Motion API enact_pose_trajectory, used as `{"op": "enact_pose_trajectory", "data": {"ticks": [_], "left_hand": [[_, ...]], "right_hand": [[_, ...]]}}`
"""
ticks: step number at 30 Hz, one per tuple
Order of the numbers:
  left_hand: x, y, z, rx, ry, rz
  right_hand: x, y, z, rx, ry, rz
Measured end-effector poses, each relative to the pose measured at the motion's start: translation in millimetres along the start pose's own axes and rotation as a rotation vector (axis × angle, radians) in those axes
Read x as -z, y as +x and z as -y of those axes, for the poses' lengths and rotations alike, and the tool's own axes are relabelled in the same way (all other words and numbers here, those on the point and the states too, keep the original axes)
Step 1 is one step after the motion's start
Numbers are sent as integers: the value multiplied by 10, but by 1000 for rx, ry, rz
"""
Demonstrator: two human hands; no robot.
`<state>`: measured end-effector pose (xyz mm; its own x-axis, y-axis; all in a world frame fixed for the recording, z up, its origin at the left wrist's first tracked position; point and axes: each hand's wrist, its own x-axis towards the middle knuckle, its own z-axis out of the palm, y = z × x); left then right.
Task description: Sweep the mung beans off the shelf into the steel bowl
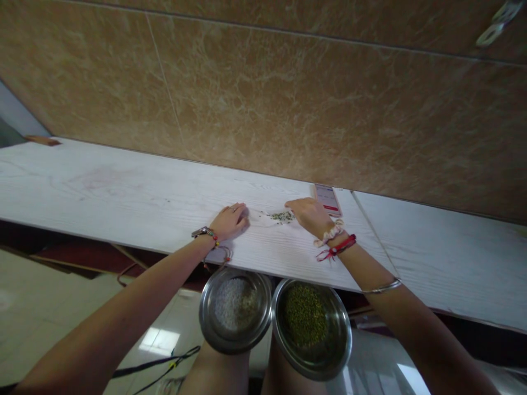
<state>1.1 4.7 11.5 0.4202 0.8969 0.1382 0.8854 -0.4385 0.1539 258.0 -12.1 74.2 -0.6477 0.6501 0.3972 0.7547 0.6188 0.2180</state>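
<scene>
A small pile of mixed green beans and white grains (pixel 281 216) lies on the white wooden tabletop (pixel 255 247), between my two hands. My left hand (pixel 230 220) rests low on the tabletop just left of the pile, its fingers laid out and nothing seen in them. At the pile's right edge, my right hand (pixel 309 214) has its fingers curled down; whatever is between the fingertips is hidden. Two metal bowls sit on my lap below the table edge: a bowl of white grains (pixel 208 323) on the left and a bowl of green beans (pixel 348 334) on the right.
A phone (pixel 328 199) with its screen lit lies just behind my right hand. A brown marbled wall (pixel 263 104) rises at the table's back edge. A seam (pixel 376 236) crosses the tabletop to the right. A dark strap (pixel 152 363) hangs at lower left.
</scene>
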Motion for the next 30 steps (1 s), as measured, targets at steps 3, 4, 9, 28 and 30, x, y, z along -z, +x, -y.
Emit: {"op": "enact_pose_trajectory", "data": {"ticks": [3,4,9,28,30], "left_hand": [[-8,5,16,-14,-3,-1],[-12,7,22,-19,-4,-4],[-38,18,48,-21,2,-11],[-84,23,82,-42,-31,-65],[-76,20,75,-42,-25,-65]], "right_hand": [[-24,-170,-10,52,-7,-19],[-19,-242,-7,69,-8,-29],[24,-576,64,148,-16,-104],[300,-1188,490,240,-143,-268],[343,-1244,516,243,-139,-264]]}}
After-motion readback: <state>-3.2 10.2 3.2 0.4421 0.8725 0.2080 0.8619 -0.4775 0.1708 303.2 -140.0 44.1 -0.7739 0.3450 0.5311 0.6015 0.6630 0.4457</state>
